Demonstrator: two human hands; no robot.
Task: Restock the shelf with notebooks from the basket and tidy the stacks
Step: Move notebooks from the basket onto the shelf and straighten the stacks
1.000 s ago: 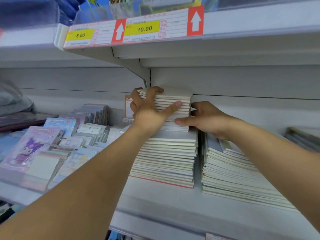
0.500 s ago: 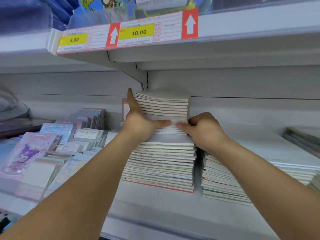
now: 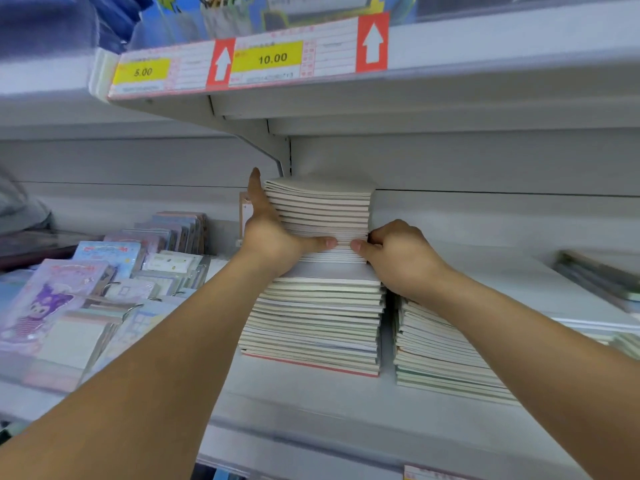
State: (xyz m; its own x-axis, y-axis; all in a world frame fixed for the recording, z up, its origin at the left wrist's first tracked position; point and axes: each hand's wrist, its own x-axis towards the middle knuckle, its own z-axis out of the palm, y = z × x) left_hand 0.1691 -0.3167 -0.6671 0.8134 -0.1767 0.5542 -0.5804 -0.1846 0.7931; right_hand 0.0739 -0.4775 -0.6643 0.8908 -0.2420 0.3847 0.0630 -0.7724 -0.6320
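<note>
Head view shows two bare hands on a batch of notebooks that sits on top of the middle stack on the white shelf. Left hand lies flat against the batch's left side, fingers straight and pointing up, thumb pressed across the front edges. Right hand grips the batch's lower right corner, fingers curled behind it and thumb on the front, the two thumbs almost tip to tip. That batch looks like about a dozen thin notebooks, set back from the front edge of the taller stack beneath; exact counts are hard to tell. A second stack stands just to the right, lower, partly hidden by the right forearm. Left of the stacks sit several packs of cartoon notepads, tilted in rows. On the upper shelf edge are two yellow price tags, 5.00 and 10.00, and two red arrow labels
</note>
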